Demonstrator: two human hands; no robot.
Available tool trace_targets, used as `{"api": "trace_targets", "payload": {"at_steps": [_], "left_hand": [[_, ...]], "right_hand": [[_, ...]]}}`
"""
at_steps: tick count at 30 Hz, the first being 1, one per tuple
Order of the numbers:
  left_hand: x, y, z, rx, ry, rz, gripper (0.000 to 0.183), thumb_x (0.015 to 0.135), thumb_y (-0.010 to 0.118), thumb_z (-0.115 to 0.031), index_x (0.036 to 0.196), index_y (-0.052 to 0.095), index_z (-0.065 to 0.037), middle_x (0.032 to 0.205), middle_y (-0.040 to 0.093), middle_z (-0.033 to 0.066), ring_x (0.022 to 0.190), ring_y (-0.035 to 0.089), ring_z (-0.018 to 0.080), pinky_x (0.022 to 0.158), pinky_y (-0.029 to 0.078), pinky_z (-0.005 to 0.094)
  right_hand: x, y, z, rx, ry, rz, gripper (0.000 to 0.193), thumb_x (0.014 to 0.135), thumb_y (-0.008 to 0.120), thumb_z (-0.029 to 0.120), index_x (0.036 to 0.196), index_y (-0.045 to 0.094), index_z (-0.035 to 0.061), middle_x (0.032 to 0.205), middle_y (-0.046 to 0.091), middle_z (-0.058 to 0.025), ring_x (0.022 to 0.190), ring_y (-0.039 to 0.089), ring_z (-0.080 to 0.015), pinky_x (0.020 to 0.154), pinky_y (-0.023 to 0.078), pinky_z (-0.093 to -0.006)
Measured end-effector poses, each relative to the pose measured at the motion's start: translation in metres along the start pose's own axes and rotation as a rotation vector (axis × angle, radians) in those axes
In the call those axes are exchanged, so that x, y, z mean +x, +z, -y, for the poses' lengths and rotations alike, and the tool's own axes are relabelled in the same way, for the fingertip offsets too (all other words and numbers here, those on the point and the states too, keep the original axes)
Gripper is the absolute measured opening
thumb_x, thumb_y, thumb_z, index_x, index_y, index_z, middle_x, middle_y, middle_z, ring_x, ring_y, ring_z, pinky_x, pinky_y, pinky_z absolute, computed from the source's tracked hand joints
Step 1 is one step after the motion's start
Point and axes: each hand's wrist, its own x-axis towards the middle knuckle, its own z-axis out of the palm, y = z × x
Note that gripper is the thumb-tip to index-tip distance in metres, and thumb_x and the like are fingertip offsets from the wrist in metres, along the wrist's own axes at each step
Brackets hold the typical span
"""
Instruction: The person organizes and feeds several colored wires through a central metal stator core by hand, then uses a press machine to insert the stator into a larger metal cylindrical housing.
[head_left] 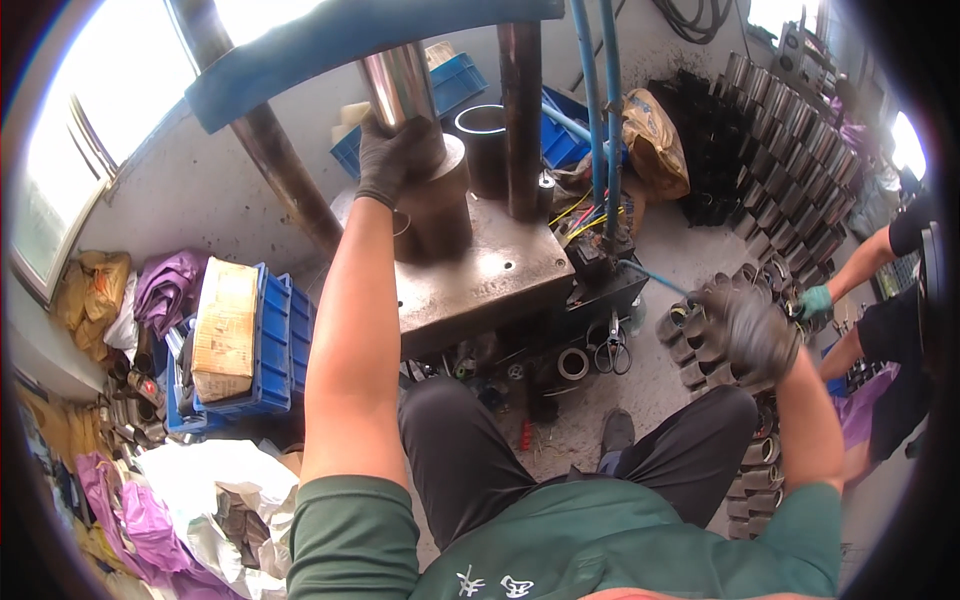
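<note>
My left hand (398, 158), in a dark glove, is closed at the lower end of a polished steel ram (397, 85). Its fingers curl around something mostly hidden by the glove. Directly beneath stands a thick steel cylinder (435, 215) on the flat metal press bed (490, 285). To the right, my gloved right hand (755, 335) is smeared by motion above a group of short metal sleeves (690, 345). Whether it grips one of them cannot be made out.
A blue crossbeam (370, 45) and dark columns (522, 120) frame the press. Scissors (613, 352) and a tape roll (573, 364) lie below. Blue crates (275, 350) stand left. Stacked sleeves (790, 150) fill the right back, near another person's green-gloved hand (815, 301).
</note>
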Motion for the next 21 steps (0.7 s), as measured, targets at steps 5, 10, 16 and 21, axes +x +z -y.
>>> {"api": "trace_targets", "payload": {"at_steps": [5,10,16,21], "left_hand": [[-0.001,0.016,-0.003,0.044,0.014,-0.016,0.073,0.075,0.091,-0.023,0.132,0.052,0.000,0.116,0.067,0.0137,0.103,0.067,0.0240,0.090,0.057,0.0338],[0.002,0.010,-0.001,0.072,-0.039,-0.004,0.074,0.076,0.091,-0.023,0.133,0.050,0.000,0.118,0.067,0.0146,0.104,0.067,0.0238,0.090,0.057,0.0338],[0.004,0.009,0.005,0.066,-0.044,-0.006,0.071,0.079,0.089,-0.026,0.133,0.050,0.000,0.118,0.067,0.0149,0.104,0.067,0.0224,0.090,0.057,0.0333],[0.002,0.011,-0.003,0.042,-0.094,-0.013,0.067,0.083,0.087,-0.028,0.132,0.052,0.000,0.116,0.068,0.0143,0.102,0.067,0.0211,0.089,0.057,0.0323]], "right_hand": [[-0.061,0.038,0.012,0.132,0.021,0.266,0.017,0.085,0.064,0.022,0.087,0.070,0.0069,0.082,0.070,-0.0190,0.080,0.069,-0.0407,0.075,0.056,-0.0510],[-0.040,0.011,0.010,0.153,0.047,0.186,0.016,0.087,0.064,0.024,0.091,0.068,0.0093,0.076,0.067,-0.0186,0.077,0.067,-0.0420,0.070,0.053,-0.0525],[-0.055,0.022,0.013,0.168,0.038,0.130,0.021,0.086,0.067,0.027,0.089,0.067,0.0057,0.076,0.068,-0.0177,0.076,0.068,-0.0410,0.070,0.054,-0.0516],[-0.066,0.035,0.020,0.154,0.114,0.170,0.028,0.083,0.073,0.030,0.081,0.066,0.0034,0.076,0.068,-0.0181,0.075,0.068,-0.0411,0.069,0.054,-0.0505]]}}
